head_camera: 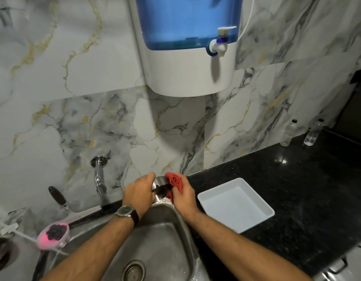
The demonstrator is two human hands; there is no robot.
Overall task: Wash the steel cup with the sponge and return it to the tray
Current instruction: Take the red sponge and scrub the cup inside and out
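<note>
Left hand (139, 193): closed around steel cup (159, 186), steadied over sink (155, 236) for drips. Right hand (183, 196): gripping red sponge (174, 182), pressed against cup's 3 o'clock side, scrubbing. White tray (258, 217): at 3 o'clock, near for return.

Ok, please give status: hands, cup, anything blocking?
Left hand holds steel cup over sink. Right hand presses red sponge to it. White tray unobstructed.
</note>
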